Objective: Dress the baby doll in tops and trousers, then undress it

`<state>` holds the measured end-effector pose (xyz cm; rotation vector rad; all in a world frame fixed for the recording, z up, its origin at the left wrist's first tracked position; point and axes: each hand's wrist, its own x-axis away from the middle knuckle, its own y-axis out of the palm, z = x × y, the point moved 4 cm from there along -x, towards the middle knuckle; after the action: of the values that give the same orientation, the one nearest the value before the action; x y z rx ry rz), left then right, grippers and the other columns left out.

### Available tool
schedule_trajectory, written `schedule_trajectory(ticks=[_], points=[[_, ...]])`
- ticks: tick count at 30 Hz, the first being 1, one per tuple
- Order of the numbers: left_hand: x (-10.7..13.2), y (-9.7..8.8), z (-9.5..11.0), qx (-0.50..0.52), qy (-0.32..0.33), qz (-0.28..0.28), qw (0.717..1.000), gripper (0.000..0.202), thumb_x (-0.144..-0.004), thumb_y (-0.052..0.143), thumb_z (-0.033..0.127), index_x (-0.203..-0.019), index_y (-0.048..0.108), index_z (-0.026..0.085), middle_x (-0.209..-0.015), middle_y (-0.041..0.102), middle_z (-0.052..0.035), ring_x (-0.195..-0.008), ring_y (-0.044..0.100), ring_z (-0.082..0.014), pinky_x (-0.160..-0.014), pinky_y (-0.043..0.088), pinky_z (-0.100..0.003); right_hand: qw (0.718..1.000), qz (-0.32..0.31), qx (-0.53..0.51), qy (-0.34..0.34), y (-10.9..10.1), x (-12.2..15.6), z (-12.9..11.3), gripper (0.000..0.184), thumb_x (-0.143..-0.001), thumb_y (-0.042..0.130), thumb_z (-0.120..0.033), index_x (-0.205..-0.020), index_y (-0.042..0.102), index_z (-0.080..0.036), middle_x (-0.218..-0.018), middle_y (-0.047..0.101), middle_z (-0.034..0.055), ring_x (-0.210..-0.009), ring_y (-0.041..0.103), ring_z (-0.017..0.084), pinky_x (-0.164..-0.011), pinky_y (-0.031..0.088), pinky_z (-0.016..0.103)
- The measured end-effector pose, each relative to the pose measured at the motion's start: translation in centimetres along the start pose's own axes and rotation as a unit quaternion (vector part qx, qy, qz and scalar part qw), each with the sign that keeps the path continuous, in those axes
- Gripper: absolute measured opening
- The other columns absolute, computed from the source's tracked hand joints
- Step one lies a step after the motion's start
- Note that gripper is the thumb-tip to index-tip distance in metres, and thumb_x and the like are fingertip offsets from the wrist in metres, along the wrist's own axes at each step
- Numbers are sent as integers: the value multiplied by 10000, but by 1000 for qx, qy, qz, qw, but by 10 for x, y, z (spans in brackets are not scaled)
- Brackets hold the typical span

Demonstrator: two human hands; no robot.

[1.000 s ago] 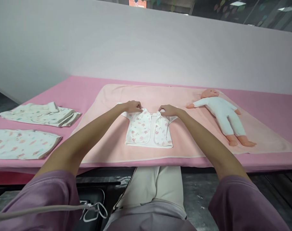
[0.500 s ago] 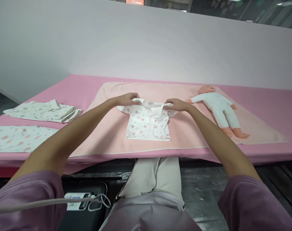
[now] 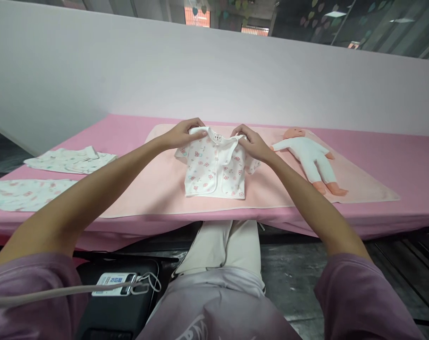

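Observation:
A white baby shirt (image 3: 203,165) with small pink prints hangs from both my hands, its neckline and label facing up. My left hand (image 3: 186,134) grips its left shoulder, thumb in front. The right shoulder is pinched by my right hand (image 3: 251,142). The shirt's upper part is raised above the peach blanket (image 3: 154,182), and its lower hem appears to rest on or just above the cloth. To the right, a baby doll (image 3: 304,153) in a white suit lies on its back on the same blanket.
Folded printed baby clothes (image 3: 67,160) and another printed cloth (image 3: 26,193) lie at the left on the pink-covered table (image 3: 370,165). A pale partition (image 3: 214,80) stands behind. Below the front edge, a white power bank (image 3: 111,283) with a cable sits on a black surface.
Both my hands have lifted the shirt's shoulders higher, so the shirt stands more upright. The camera view has shifted slightly.

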<state>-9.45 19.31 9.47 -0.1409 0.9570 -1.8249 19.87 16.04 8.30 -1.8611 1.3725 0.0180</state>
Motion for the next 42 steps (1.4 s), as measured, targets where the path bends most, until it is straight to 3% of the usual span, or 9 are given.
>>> schedule_trajectory(ticks=[9,14,18,24,28,31,35,39,42], points=[[23,-28,75,-14,49,43,998,351,-1001,735,537,-1099,693,203,-1063,748,-76,-1000,709,-233,-844,578,-356,992,76,27,-102,-31,11,-68,612,-987,651,-878,-1022,639,-267,-1080,708,62,-1027,651,251,-915,597,412],[23,-47,121,6,102,111,989,133,-1072,612,296,-1064,588,165,-915,634,-45,-842,620,-148,-889,532,-381,988,86,-22,-123,-46,1,-96,723,-1008,474,-964,-1156,581,-265,-1057,695,42,-1037,722,227,-947,641,418],[22,-55,145,-1,136,100,986,76,-1120,509,220,-1147,527,151,-981,601,-52,-985,682,-192,-1027,512,-519,986,101,-2,-135,-50,1,-121,731,-996,467,-968,-1177,554,-265,-1082,716,33,-1060,743,222,-995,640,425],[27,-53,138,2,59,79,995,386,-1168,595,500,-1341,570,155,-985,650,-75,-959,699,-229,-985,543,-660,992,50,15,-115,-52,9,-124,708,-951,576,-958,-1115,572,-270,-1106,719,42,-1137,714,252,-1037,634,449],[37,-53,134,-27,-3,66,997,504,-1111,680,583,-1310,667,120,-1040,675,-123,-1114,705,-323,-1028,525,-696,995,31,16,-94,-61,11,-110,673,-940,658,-919,-1082,585,-266,-1121,712,46,-1225,675,280,-1094,617,493],[43,-54,137,-59,-32,55,996,504,-1061,752,567,-1245,727,98,-993,646,-102,-1117,695,-318,-1036,518,-700,996,27,16,-85,-67,11,-98,654,-940,699,-894,-1081,601,-263,-1124,712,48,-1234,668,291,-1079,619,507],[46,-54,142,-94,-17,72,993,436,-1002,850,502,-1150,788,97,-837,485,-24,-978,621,-191,-1072,503,-649,996,26,34,-77,-70,12,-84,681,-894,759,-897,-1046,623,-248,-1085,721,54,-1143,687,277,-1026,629,474],[40,-46,134,-100,38,53,993,320,-1027,836,388,-1142,777,95,-1029,658,-80,-1087,637,-221,-1130,499,-569,995,28,48,-83,-68,17,-83,719,-884,726,-939,-1049,626,-247,-1031,721,36,-1052,700,246,-977,645,433],[33,-35,121,-41,85,9,995,360,-1122,714,437,-1260,683,105,-1173,713,-115,-1128,677,-217,-1091,525,-492,995,34,42,-90,-64,22,-92,710,-878,713,-953,-1060,630,-272,-1002,727,32,-1017,712,250,-944,651,431]])
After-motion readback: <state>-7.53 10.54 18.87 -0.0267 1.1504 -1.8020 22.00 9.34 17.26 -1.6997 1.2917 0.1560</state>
